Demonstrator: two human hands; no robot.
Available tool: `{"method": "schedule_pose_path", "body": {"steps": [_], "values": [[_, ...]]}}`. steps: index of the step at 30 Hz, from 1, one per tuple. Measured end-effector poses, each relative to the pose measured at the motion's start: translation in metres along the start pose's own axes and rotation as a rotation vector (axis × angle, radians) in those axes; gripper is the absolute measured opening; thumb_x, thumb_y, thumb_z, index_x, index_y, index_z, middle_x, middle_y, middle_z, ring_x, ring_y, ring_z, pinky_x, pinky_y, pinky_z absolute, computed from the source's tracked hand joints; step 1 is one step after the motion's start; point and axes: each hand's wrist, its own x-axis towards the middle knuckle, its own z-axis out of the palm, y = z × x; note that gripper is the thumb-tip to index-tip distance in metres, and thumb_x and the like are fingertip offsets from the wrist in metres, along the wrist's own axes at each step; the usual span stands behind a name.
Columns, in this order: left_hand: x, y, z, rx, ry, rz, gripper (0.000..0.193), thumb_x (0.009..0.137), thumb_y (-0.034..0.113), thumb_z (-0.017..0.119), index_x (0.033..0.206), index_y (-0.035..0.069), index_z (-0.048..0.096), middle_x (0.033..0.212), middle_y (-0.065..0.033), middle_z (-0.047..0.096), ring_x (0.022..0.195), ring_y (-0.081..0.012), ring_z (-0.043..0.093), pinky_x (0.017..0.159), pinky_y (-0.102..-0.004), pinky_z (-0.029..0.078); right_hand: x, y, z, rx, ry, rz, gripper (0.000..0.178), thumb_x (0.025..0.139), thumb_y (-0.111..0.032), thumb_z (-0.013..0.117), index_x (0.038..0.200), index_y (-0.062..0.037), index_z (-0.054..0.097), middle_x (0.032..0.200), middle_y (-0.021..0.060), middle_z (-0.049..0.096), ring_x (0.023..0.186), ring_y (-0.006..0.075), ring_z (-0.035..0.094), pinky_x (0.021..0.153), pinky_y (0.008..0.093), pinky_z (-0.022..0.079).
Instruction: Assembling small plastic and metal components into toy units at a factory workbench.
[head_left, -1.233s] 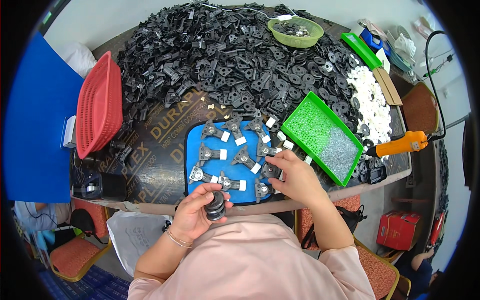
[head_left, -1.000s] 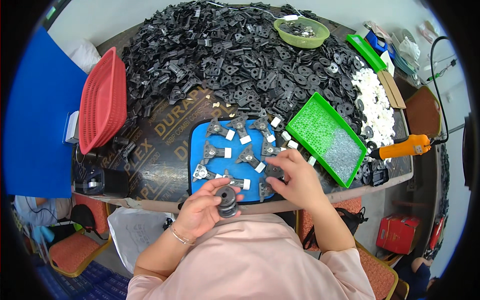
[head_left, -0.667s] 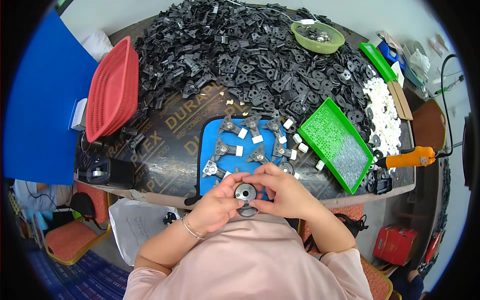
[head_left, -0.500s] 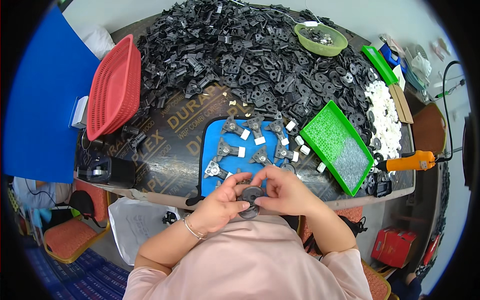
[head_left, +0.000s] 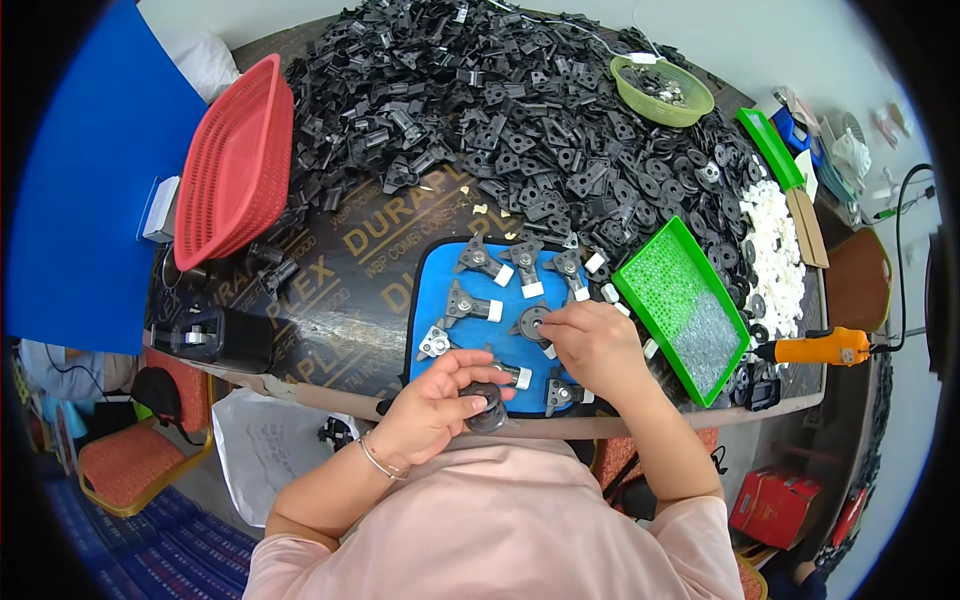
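Observation:
Low over the front edge of the blue mat (head_left: 447, 267), my left hand (head_left: 425, 408) is closed around a few round black discs (head_left: 487, 416) held together. My right hand (head_left: 600, 345) reaches over the mat with its fingers pinched at the edge of another black disc (head_left: 529, 321), which lies on top of one of the parts there. Around it on the mat sit several black three-armed brackets (head_left: 463, 303), most with a white block (head_left: 531, 290) at one end. One bracket (head_left: 434, 342) at the left carries a lighter metal-looking plate.
Black plastic parts (head_left: 430, 110) are heaped across the back. To the right stand a green tray (head_left: 640, 275) of small silvery pieces, a white heap (head_left: 773, 250) and an orange power screwdriver (head_left: 822, 348). Red baskets (head_left: 235, 160) and a black tape dispenser (head_left: 215, 340) are left; a yellow-green basket (head_left: 660, 90) is behind.
My right hand has left the discs at my left hand and moved forward and right onto the mat, where a disc now lies on a bracket. My left hand keeps the other discs.

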Motion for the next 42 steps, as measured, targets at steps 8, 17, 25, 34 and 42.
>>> {"method": "schedule_pose_path", "body": {"steps": [8, 17, 25, 34, 42], "values": [[0.0, 0.0, 0.001, -0.012, 0.016, -0.011, 0.045, 0.085, -0.006, 0.052, 0.127, 0.005, 0.04, 0.123, -0.016, 0.051, 0.115, -0.0276, 0.053, 0.094, -0.0425, 0.048, 0.008, -0.013, -0.009, 0.03, -0.065, 0.149, 0.031, 0.062, -0.015, 0.075, 0.092, -0.0103, 0.068, 0.098, 0.0024, 0.062, 0.093, 0.0226, 0.057, 0.076, 0.0354, 0.045], [-0.001, 0.004, -0.001, -0.043, -0.011, 0.084, 0.072, 0.07, -0.015, 0.045, 0.137, 0.008, 0.033, 0.131, -0.0158, 0.044, 0.121, -0.0281, 0.048, 0.092, -0.035, 0.047, 0.024, -0.042, -0.016, 0.666, -0.33, 0.13, 0.042, 0.067, -0.016, 0.077, 0.106, -0.0084, 0.066, 0.107, 0.008, 0.059, 0.1, 0.0274, 0.053, 0.086, 0.0371, 0.043], [-0.005, -0.002, -0.002, 0.432, 0.014, 0.286, 0.095, 0.067, -0.023, 0.038, 0.149, 0.014, 0.005, 0.139, -0.0146, 0.033, 0.131, -0.0206, 0.033, 0.093, -0.0276, 0.042, 0.029, -0.054, -0.004, 0.554, -0.369, 0.134, 0.04, 0.072, -0.013, 0.072, 0.111, -0.0087, 0.062, 0.11, 0.0084, 0.059, 0.099, 0.028, 0.053, 0.086, 0.0377, 0.043], [-0.008, -0.001, -0.013, 0.406, -0.017, 0.413, 0.093, 0.072, -0.022, 0.039, 0.148, 0.015, 0.0, 0.142, -0.0167, 0.029, 0.12, -0.022, 0.048, 0.09, -0.0278, 0.044, 0.052, -0.069, -0.002, 0.61, -0.464, 0.314, 0.028, 0.071, -0.011, 0.074, 0.097, -0.0058, 0.064, 0.096, 0.0085, 0.063, 0.086, 0.0245, 0.059, 0.08, 0.0362, 0.046], [-0.018, 0.01, -0.02, 0.215, 0.093, 0.343, 0.083, 0.075, -0.021, 0.038, 0.146, 0.014, 0.014, 0.139, -0.0155, 0.033, 0.116, -0.0241, 0.052, 0.083, -0.0257, 0.046, 0.061, -0.037, 0.032, 0.42, 0.005, 0.314, 0.015, 0.072, -0.005, 0.074, 0.086, -0.0047, 0.07, 0.08, 0.006, 0.064, 0.066, 0.0229, 0.061, 0.06, 0.0305, 0.049]]}}
